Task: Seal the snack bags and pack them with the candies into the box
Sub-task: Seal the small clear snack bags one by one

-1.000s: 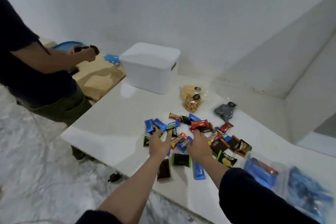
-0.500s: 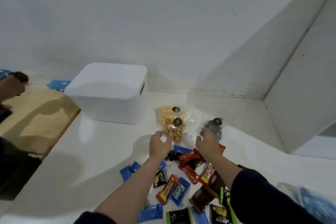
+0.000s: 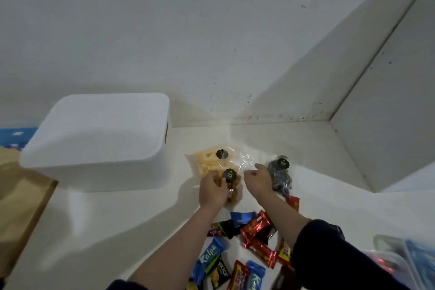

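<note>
A white lidded box [image 3: 98, 141] stands at the back left of the white counter [image 3: 117, 214]. To its right lie two clear snack bags with black round stickers: one of pale yellow sticks [image 3: 207, 160], one of brown pieces [image 3: 231, 186] in front of it. My left hand [image 3: 211, 189] rests on the brown snack bag, fingers curled onto it. My right hand [image 3: 257, 179] hovers just right of it, fingers loosely curled, holding nothing. A dark snack bag [image 3: 280, 175] lies right of that hand. Wrapped candies [image 3: 254, 231] are scattered near my forearms.
A wooden board [image 3: 21, 200] adjoins the counter on the left, with something blue [image 3: 14, 136] behind it. Clear plastic bags with blue contents [image 3: 400, 259] lie at the lower right. White walls form a corner behind the counter.
Both hands have reached forward from the candies to the snack bags. My left hand has landed on the brown snack bag. The view has swung toward the wall, and the other person is out of frame.
</note>
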